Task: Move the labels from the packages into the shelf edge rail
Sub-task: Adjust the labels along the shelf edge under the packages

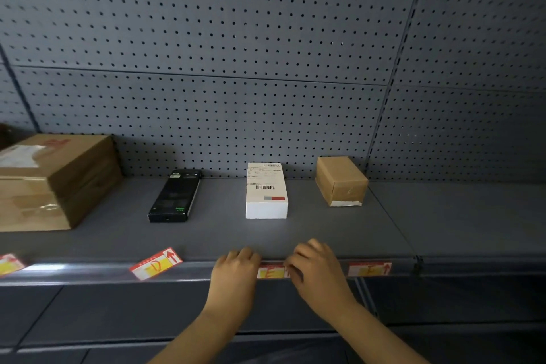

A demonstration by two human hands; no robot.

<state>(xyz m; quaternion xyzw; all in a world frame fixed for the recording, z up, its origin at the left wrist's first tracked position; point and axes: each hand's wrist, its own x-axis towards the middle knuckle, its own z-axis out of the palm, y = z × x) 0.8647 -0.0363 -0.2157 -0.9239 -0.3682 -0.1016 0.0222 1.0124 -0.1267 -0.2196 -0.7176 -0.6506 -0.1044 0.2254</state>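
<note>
Head view: your left hand (pixel 236 270) and right hand (pixel 316 267) both pinch the E label (pixel 271 272) against the shelf edge rail (pixel 88 273), fingers curled over its ends.

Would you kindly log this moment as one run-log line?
hands: left hand, right hand on E label | site: rail | D label: tilted, unseated

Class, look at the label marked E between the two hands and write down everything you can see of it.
The E label is a small paper-looking tag, red-edged with a yellow field and a red handwritten E. It sits level in the shelf edge rail, below the white box. The left hand covers its left end and the right hand its right end, fingers curled at its edges. Its ends are hidden.
</note>
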